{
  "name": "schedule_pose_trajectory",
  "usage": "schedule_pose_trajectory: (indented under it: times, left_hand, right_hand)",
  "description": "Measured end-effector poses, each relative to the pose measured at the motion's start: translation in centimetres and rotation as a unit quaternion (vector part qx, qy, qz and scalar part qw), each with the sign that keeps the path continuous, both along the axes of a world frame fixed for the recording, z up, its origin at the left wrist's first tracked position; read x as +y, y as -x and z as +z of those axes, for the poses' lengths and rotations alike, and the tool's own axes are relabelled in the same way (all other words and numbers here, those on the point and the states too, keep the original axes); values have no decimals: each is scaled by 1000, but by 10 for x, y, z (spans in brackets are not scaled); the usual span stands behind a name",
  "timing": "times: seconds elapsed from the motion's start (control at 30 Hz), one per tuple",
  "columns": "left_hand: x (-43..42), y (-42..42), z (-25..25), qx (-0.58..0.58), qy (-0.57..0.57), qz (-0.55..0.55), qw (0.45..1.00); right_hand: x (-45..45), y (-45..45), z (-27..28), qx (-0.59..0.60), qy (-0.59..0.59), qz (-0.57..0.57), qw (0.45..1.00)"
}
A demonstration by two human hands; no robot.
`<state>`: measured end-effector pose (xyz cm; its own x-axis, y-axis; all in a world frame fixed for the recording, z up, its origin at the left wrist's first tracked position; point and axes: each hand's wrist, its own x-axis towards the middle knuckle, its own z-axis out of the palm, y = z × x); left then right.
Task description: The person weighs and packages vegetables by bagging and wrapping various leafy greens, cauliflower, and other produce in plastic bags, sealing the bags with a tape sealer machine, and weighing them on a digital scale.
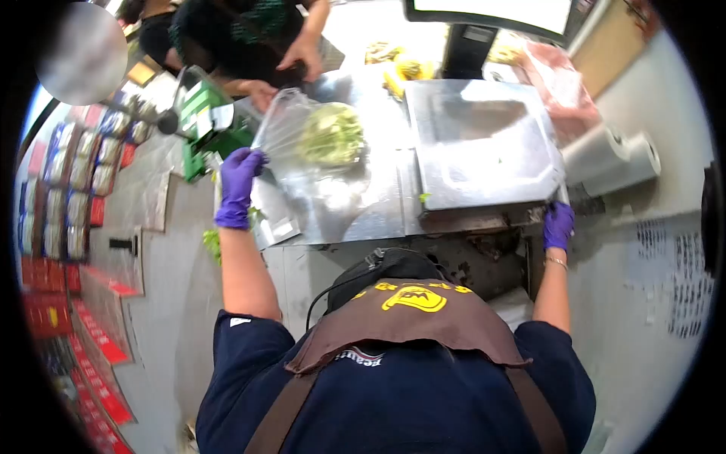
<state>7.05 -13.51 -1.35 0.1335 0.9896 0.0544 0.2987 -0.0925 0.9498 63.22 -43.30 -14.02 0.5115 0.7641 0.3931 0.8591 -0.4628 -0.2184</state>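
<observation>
Far out to the left of the left hand, stacked packaged goods [79, 159] on shelving, with red bins below. Nearer, just beyond that hand, a green crate [206, 113]; a leafy scrap [212, 244] shows below it.

Left hand [240, 185], purple-gloved: fingers curled in and closed on the near-left edge of a clear plastic bag [280, 125]. Bag lies to the right of this hand on a steel table [355, 216], folds running from the fingers toward its contents, a pale green vegetable [331, 135].

Beyond the left hand, a co-worker in dark clothing; one co-worker's hand [263, 96] near the top of the bag, the other farther off.

Between the person's two hands, which are well apart: a brown apron [416, 325] with yellow print, nearest the camera. Farther out, yellow produce [412, 69], then a broad metal platform [484, 144] with a monitor [491, 11] past it.

Right hand [560, 225], also purple-gloved: at the platform's near right corner; cannot tell whether it grips anything. Beyond it, pink sheeting [560, 83]; just past it to the right, translucent rolls [597, 155].
</observation>
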Motion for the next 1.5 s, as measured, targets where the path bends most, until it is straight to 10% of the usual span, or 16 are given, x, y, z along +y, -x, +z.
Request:
schedule_pose_trajectory:
  times: [0.17,0.23,0.3,0.4,0.63,0.9,1.03,1.13,1.17,1.33,1.5]
  left_hand:
    - [-6,11,-31,-45,-18,77,996]
    - [-4,15,-47,-75,-48,96,991]
    - [-1,16,-59,-117,-69,115,984]
    - [-6,9,-62,-143,-88,139,976]
    - [-13,14,-80,-133,-131,99,977]
    - [-36,17,-71,-42,-105,86,990]
    - [-49,0,-60,79,-228,-13,970]
    - [-54,-16,-54,98,-246,-78,961]
    - [-55,-19,-48,125,-259,-82,954]
    - [-54,3,-29,245,-130,-135,951]
    - [-53,27,-24,388,-20,-33,921]
  right_hand:
    - [-7,-15,29,9,-159,-140,977]
    - [41,33,82,275,-318,-73,905]
    - [100,97,123,533,-315,88,780]
    - [204,184,88,568,-124,214,785]
    - [354,313,3,323,191,105,921]
    - [357,316,-2,124,-19,50,991]
    - [423,328,85,398,105,224,883]
    - [492,355,49,200,250,383,867]
    - [466,382,115,163,477,305,808]
    - [485,363,106,91,181,346,916]
    - [403,301,210,324,47,418,848]
